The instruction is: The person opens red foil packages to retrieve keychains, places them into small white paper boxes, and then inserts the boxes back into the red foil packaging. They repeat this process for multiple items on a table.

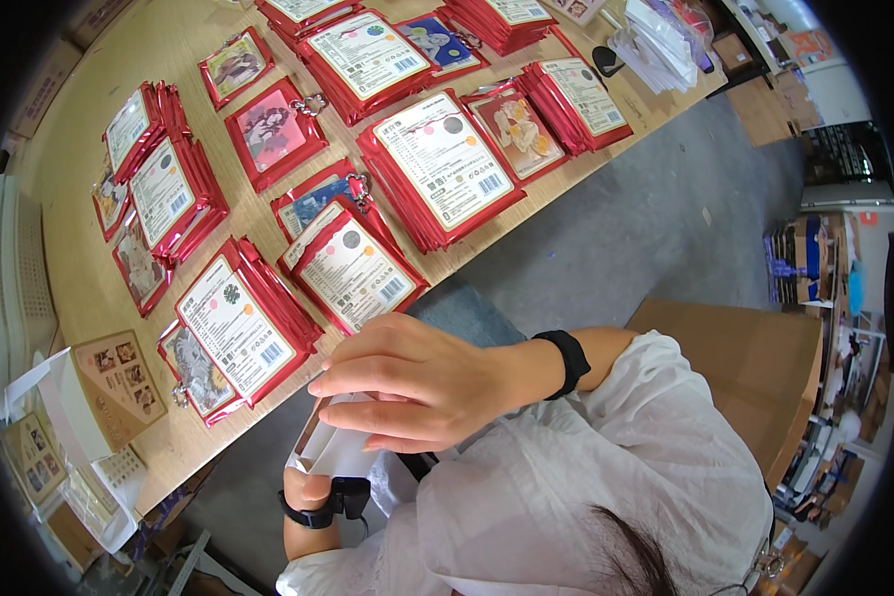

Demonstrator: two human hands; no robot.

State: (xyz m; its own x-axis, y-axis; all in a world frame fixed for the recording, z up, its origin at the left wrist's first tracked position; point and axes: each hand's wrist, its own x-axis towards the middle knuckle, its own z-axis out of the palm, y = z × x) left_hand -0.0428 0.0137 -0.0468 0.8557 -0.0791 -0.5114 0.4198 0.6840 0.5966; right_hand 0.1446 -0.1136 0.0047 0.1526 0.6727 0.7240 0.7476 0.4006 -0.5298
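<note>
A small open white paperboard box (343, 447) is held in front of my body, just off the table edge. My right hand (410, 387) lies across its top with the fingers bent over it; the thumb is hidden. My left hand (309, 484) supports the box from below, mostly covered by it, so only a part near the wrist shows. What is inside the box cannot be made out. Closest to my right fingers are a stack of red foil packets (354, 272) with white printed labels and another such stack (242, 328) to its left.
More red packet stacks (439, 164) cover the wooden table (328, 141), some beside single picture-faced packets with metal clasps (276, 134). An open printed box (119, 387) stands at the table's near left corner. Behind my right arm is a large cardboard box (730, 380).
</note>
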